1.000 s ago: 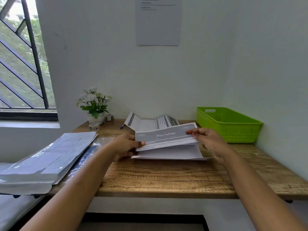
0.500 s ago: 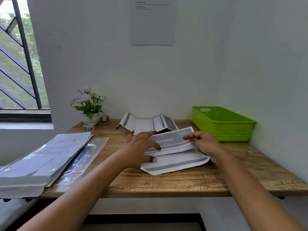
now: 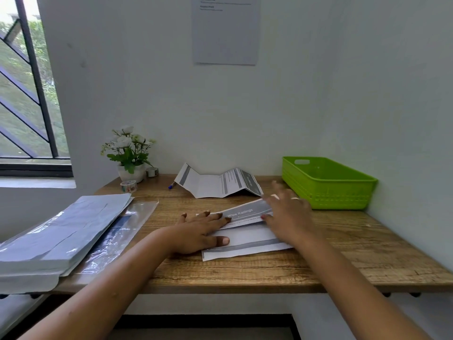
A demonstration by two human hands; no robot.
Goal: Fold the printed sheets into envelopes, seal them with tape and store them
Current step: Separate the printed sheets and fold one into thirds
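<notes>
Under the flat left hand [image 3: 203,233] and spread right hand [image 3: 288,214], neither gripping, the printed sheet [image 3: 247,239] likely needs firm, even creasing.

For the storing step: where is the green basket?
Head view: the green basket sits at the back right corner of the desk, just beyond the right hand.

Left hand [image 3: 199,233], right hand [image 3: 285,213] press sheet [image 3: 247,239] (folded).

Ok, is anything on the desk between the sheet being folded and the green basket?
Nothing visible does. Only bare wooden desk lies between the white printed sheet under the left hand and right hand and the green plastic basket on the right. The zigzag-folded printed sheet stands further back, off that path.
</notes>
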